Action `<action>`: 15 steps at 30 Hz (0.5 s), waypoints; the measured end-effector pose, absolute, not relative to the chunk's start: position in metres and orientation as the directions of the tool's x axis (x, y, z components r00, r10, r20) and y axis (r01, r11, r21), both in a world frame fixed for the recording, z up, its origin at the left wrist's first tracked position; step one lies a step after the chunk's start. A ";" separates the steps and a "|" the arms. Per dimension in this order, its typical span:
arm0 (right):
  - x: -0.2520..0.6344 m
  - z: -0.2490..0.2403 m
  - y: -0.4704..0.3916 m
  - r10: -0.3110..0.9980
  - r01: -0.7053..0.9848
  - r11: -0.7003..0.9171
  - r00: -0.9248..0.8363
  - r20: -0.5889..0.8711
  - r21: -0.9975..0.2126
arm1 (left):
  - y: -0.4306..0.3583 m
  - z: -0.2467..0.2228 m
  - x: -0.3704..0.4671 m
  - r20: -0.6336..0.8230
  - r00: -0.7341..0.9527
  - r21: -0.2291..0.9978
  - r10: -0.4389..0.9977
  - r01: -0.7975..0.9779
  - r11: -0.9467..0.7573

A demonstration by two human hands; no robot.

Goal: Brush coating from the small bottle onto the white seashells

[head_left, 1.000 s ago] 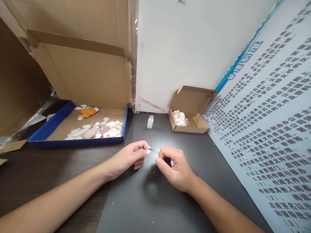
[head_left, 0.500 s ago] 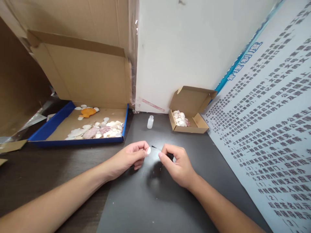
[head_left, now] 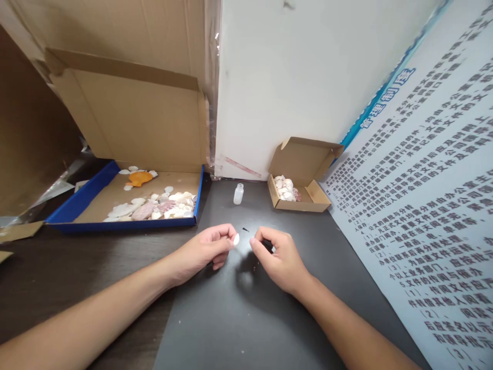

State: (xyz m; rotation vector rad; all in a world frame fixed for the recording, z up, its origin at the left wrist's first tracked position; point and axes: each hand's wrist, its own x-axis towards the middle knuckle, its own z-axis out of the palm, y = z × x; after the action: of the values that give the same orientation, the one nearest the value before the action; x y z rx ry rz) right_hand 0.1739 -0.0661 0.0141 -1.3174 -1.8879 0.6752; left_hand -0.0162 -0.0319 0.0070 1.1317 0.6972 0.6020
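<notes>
Between the thumb and fingers of my left hand is a small white shell. My right hand is closed on a small brush, whose dark tip points up and left, just to the right of the shell and apart from it. Its dark handle is mostly hidden by my fingers. Beyond my hands, an uncapped small bottle with whitish contents stands upright on the dark grey mat.
At the left, an open blue-edged box holds several shells and an orange shell. A smaller open cardboard box with shells stands at the back right. A printed sheet slopes along the right side.
The brush tip has moved slightly up and to the right, and my right hand has shifted a little. My left hand and the shell have hardly moved.
</notes>
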 end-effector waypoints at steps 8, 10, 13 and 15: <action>0.173 0.014 -0.067 0.941 0.575 0.339 -0.199 0.274 -0.745 | -0.032 0.006 -0.016 -0.199 0.636 0.943 0.745 -0.081 0.322; 0.172 0.013 -0.068 0.916 0.527 0.401 -0.248 0.316 -0.749 | -0.032 0.006 -0.016 -0.206 0.629 0.940 0.750 -0.085 0.330; 0.172 0.013 -0.069 0.897 0.522 0.434 -0.324 0.300 -0.734 | -0.032 0.006 -0.017 -0.208 0.630 0.939 0.748 -0.086 0.333; 0.172 0.013 -0.069 0.923 0.570 0.381 -0.275 0.269 -0.728 | -0.031 0.007 -0.017 -0.209 0.634 0.940 0.745 -0.079 0.331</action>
State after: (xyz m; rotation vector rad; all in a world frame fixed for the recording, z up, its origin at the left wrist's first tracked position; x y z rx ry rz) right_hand 0.1717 -0.0688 0.0133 -1.2817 -1.9633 0.6650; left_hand -0.0167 -0.0314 0.0066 1.1125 0.7166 0.6028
